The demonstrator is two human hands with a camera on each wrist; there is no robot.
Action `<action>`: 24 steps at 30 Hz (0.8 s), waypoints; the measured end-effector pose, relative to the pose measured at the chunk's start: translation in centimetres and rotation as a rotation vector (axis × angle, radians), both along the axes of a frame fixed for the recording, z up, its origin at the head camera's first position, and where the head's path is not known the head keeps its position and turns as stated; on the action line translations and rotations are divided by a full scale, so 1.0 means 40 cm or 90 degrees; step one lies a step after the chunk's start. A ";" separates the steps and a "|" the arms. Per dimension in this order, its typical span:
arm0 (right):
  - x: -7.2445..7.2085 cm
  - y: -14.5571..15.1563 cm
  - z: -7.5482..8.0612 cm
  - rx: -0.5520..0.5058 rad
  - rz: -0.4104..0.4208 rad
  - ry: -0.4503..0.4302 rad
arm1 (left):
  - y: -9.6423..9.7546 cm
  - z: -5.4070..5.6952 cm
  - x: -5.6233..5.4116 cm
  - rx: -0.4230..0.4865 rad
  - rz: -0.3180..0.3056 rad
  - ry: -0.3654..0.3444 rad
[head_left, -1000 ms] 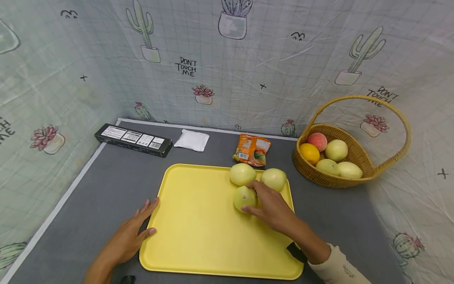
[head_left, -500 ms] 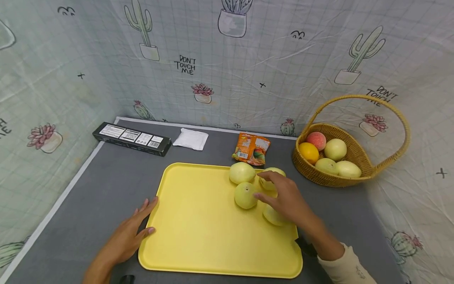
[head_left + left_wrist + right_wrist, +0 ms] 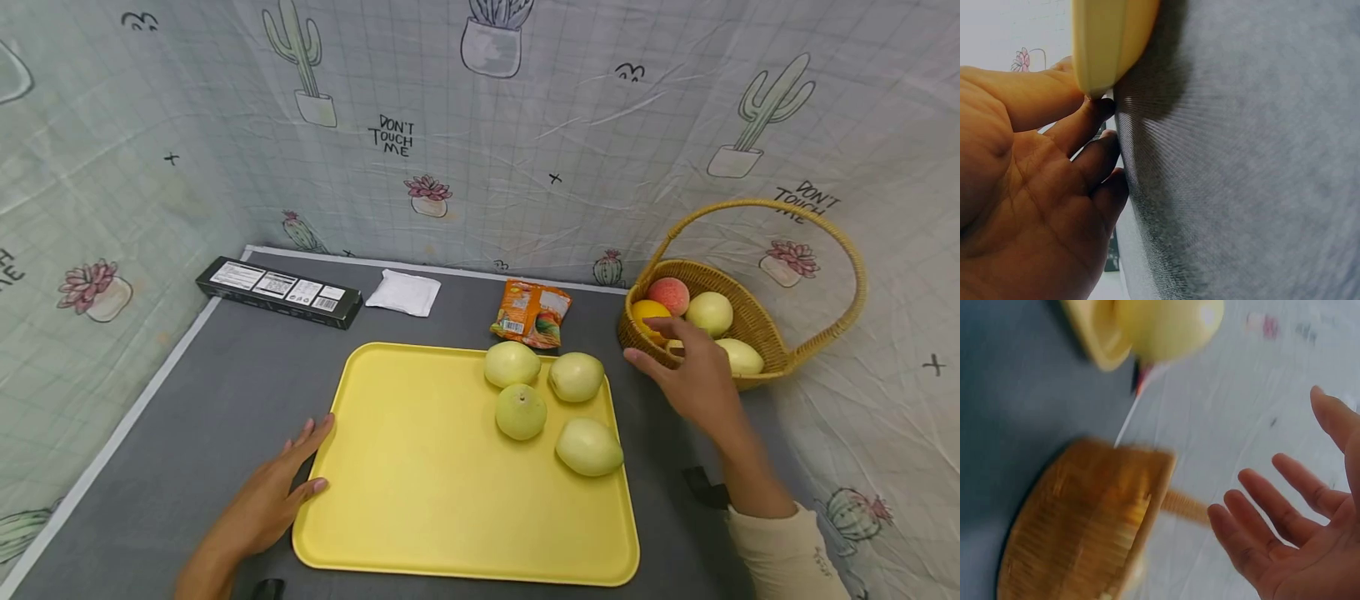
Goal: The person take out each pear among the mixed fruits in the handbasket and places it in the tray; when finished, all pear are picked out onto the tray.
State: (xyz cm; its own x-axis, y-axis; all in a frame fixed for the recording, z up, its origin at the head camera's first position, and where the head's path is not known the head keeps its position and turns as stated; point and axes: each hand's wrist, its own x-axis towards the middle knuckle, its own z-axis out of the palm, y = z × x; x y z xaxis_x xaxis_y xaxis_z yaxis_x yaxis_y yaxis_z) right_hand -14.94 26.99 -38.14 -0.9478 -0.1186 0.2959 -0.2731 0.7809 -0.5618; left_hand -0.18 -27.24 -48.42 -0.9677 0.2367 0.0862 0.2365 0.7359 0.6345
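My left hand [image 3: 266, 496] rests at the left rim of the yellow tray [image 3: 420, 500], thumb and index fingertip overlapping the edge. In the left wrist view the thumb touches the tray's rim and the other fingers reach down to the grey cloth. Several pale green fruits, one of them an oval fruit [image 3: 588, 447], lie toward the tray's right side. Over the front of the wicker basket [image 3: 678, 387] is my right hand [image 3: 701, 379], fingers spread and holding nothing. Inside the basket are a pink peach [image 3: 669, 296], an orange [image 3: 649, 315] and pale green fruits [image 3: 709, 312], partly hidden by that hand.
Behind the tray lie an orange snack packet [image 3: 531, 314], a white pouch [image 3: 405, 293] and a long black box [image 3: 279, 292]. The basket's tall handle [image 3: 858, 275] arches up at the right. Patterned cloth walls [image 3: 510, 167] enclose the grey table.
My right hand has let go of a pale green fruit, leaving it at the tray's right side, and moved right to the basket. My left hand stays at the rim.
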 end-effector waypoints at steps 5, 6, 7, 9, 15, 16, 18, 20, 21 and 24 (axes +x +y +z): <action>-0.033 0.090 -0.003 0.018 -0.061 -0.028 | 0.000 0.000 -0.001 0.000 -0.002 0.000; -0.040 0.107 -0.007 0.026 -0.071 -0.034 | 0.000 0.000 -0.001 0.000 -0.002 -0.001; -0.047 0.123 -0.012 0.032 -0.079 -0.042 | -0.001 0.000 -0.001 0.000 -0.001 0.000; -0.058 0.150 -0.021 0.047 -0.090 -0.059 | 0.000 0.001 0.000 -0.001 -0.001 0.002; -0.092 0.193 -0.035 0.111 -0.093 -0.114 | 0.000 0.005 0.001 -0.002 0.007 -0.013; -0.096 0.196 -0.036 0.119 -0.089 -0.126 | 0.000 0.005 0.001 -0.002 0.008 -0.017; -0.106 0.199 -0.037 0.132 -0.079 -0.149 | 0.000 0.006 0.000 -0.002 0.009 -0.021; -0.116 0.201 -0.036 0.140 -0.071 -0.168 | 0.000 0.005 -0.001 -0.003 0.007 -0.016; -0.121 0.203 -0.037 0.144 -0.068 -0.178 | 0.001 0.005 -0.001 -0.005 0.005 -0.010; -0.135 0.210 -0.039 0.160 -0.056 -0.198 | 0.002 0.001 -0.001 -0.006 -0.002 0.008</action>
